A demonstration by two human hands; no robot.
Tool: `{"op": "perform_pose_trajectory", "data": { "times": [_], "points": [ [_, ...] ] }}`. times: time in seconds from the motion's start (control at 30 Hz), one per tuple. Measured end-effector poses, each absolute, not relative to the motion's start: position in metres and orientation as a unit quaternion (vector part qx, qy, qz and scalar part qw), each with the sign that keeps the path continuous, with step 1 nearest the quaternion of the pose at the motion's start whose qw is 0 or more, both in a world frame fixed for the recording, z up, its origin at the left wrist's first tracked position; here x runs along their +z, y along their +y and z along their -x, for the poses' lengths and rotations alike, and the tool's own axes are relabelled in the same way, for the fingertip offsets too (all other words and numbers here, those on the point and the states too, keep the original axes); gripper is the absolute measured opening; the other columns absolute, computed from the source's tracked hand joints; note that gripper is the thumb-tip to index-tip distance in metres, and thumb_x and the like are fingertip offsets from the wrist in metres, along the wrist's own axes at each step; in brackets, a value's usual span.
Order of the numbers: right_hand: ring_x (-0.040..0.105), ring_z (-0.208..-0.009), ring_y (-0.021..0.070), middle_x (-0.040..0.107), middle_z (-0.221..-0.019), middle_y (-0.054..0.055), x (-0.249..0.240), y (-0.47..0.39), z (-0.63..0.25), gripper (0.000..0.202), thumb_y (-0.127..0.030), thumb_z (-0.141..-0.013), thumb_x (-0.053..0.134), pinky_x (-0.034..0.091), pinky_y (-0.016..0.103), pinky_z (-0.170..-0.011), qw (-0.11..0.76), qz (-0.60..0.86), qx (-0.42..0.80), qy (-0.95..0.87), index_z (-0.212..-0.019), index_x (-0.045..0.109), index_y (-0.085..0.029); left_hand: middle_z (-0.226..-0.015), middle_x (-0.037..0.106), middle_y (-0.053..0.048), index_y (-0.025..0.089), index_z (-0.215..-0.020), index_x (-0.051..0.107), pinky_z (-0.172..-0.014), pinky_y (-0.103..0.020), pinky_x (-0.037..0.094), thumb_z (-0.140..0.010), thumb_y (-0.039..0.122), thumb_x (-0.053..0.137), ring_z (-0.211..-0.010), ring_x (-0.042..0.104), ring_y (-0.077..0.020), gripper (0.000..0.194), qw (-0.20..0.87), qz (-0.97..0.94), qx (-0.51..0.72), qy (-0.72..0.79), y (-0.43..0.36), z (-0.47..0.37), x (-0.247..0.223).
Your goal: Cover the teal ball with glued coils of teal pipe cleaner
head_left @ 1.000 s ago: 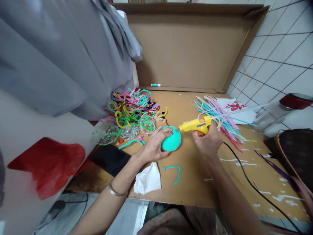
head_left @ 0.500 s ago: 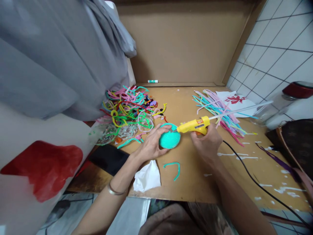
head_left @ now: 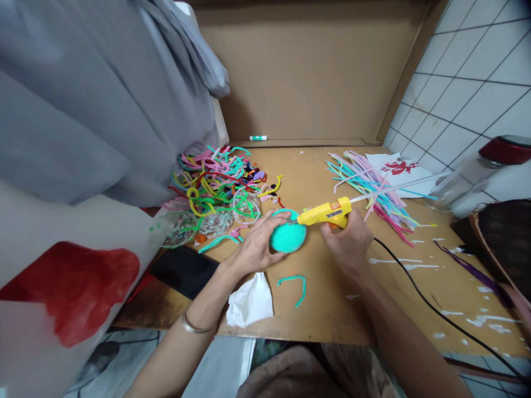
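Note:
A round turquoise piece (head_left: 287, 235), its surface wound in rows, is held at its left side by my left hand (head_left: 260, 243), thumb below and fingers above. My right hand (head_left: 349, 237) is wrapped round the handle of a yellow glue gun (head_left: 324, 213). The gun's nozzle points left and meets the upper part of the turquoise piece, near my left fingertips. A clear glue stick (head_left: 398, 188) sticks out of the gun's back. Below the round piece, a bent turquoise pipe cleaner (head_left: 302, 284) lies on the table.
Tangled pipe cleaners (head_left: 207, 177) lie at the left, straight ones (head_left: 373, 182) at the right. White tissue (head_left: 251, 301) and a black phone-like slab (head_left: 185, 271) are near the front. The gun's black cord (head_left: 418, 286) runs right, towards a brown bag (head_left: 501, 232).
The glue gun and my right hand have shifted slightly left, the nozzle still at the upper part of the turquoise piece. My left hand keeps its hold.

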State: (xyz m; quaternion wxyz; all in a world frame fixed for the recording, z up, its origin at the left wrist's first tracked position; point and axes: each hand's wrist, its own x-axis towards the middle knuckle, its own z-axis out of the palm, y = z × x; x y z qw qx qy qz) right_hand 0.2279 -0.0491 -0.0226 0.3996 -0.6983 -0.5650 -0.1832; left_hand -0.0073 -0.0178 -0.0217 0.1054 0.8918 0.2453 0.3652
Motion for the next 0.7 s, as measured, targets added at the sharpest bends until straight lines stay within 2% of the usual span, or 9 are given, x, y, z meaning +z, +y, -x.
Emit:
{"op": "perform_pose_trajectory", "data": {
  "times": [0.23,0.7],
  "points": [
    [0.06,-0.076,0.0257,0.062,-0.082,0.007,-0.0247,-0.0485,-0.2267,0.029,-0.036,-0.074,0.054,0.046,0.035,-0.065,0.407,0.692,-0.178,-0.569,-0.098,0.05,-0.02,-0.143,0.055,-0.019,0.022,-0.135,0.037,-0.118,-0.061,0.035,-0.077,0.025,0.076,-0.136,0.053,-0.0324,0.07,0.12,-0.892,0.362,0.244,-0.0176,0.0074,-0.0216],
    [0.058,-0.068,0.0232,0.059,-0.072,0.004,-0.0252,-0.0494,-0.2302,0.019,-0.038,-0.076,0.052,0.045,0.033,-0.062,0.397,0.68,-0.198,-0.583,-0.087,0.047,-0.023,-0.145,0.052,-0.02,0.022,-0.135,0.039,-0.111,-0.057,0.044,-0.075,0.021,0.077,-0.141,0.046,-0.035,0.071,0.152,-0.89,0.358,0.237,-0.0176,0.0079,-0.0174]
  ]
}}
